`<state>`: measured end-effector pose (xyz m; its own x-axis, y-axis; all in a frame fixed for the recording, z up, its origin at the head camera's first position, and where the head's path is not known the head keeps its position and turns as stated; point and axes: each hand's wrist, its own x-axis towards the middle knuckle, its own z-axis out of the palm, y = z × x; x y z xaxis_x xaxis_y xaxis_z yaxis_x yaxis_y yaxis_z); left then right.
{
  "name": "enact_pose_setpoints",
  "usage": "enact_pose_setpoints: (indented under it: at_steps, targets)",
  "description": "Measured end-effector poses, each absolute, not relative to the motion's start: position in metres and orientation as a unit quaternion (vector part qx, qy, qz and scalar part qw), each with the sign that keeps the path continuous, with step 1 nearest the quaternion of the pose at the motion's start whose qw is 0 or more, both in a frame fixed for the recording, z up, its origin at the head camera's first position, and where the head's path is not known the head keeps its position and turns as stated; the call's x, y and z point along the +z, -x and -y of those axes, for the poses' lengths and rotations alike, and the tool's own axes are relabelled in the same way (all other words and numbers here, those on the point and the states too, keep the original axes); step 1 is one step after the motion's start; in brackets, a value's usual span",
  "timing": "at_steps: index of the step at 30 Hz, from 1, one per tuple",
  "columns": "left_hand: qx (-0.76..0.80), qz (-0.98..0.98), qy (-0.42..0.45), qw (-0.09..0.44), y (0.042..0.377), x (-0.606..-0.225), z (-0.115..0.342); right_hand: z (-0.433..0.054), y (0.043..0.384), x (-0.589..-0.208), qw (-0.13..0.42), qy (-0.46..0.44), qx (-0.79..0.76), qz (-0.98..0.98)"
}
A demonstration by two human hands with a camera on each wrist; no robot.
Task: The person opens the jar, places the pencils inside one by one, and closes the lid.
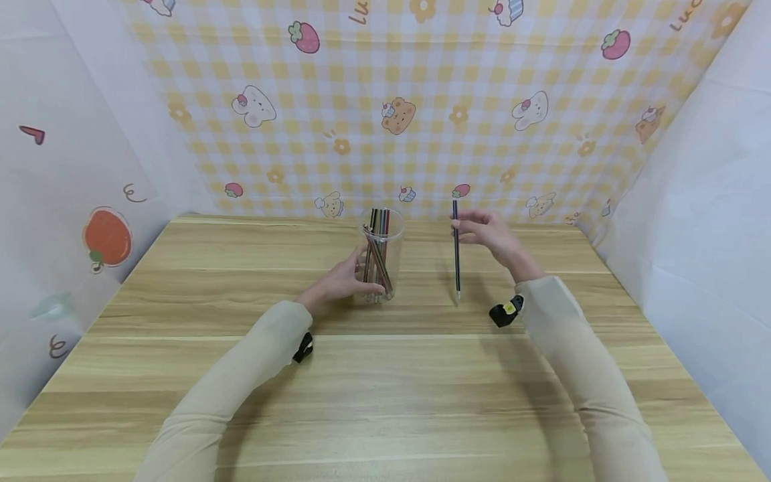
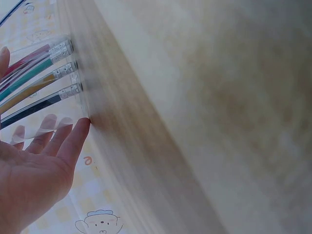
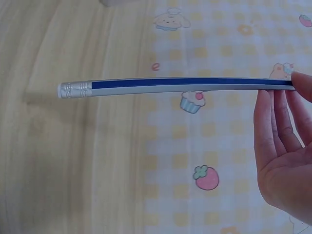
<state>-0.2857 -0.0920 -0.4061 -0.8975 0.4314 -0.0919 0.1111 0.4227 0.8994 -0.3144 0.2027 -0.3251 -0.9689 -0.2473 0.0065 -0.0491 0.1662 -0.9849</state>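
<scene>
A clear plastic cup (image 1: 395,258) stands upright near the back of the table, with several pencils (image 1: 378,251) inside. My left hand (image 1: 341,278) holds it from the left, thumb at the front and fingers around the far side. In the left wrist view, silver ferrules on the pencils (image 2: 41,78) point toward the tabletop. To the right of the cup, my right hand (image 1: 490,235) pinches a dark blue and white-striped pencil (image 1: 457,264) near its upper end. It hangs nearly vertical, its silver ferrule and white eraser (image 3: 73,89) downward.
The wood-grain table (image 1: 385,402) ends at a yellow checkered cloth (image 1: 337,87) behind the cup. White sheets hang at the left (image 1: 54,201) and right (image 1: 711,214). A black wrist camera (image 1: 506,311) is worn at the right cuff, another (image 1: 304,348) at the left.
</scene>
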Motion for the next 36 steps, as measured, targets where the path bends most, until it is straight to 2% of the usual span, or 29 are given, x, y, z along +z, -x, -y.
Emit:
enact_pose_setpoints:
  at_steps: [15, 25, 36]
  targets:
    - [0.509, -0.830, -0.168, 0.154, 0.284, -0.404, 0.092, -0.195, 0.311, -0.283, 0.058, 0.126, -0.650, -0.747]
    - [0.505, -0.829, -0.170, 0.170, 0.264, -0.374, 0.090, -0.181, 0.307, -0.252, 0.037, 0.158, -0.655, -0.738]
    - [0.509, -0.831, -0.162, 0.154, 0.285, -0.405, 0.092, -0.161, 0.305, -0.219, 0.021, 0.178, -0.672, -0.718]
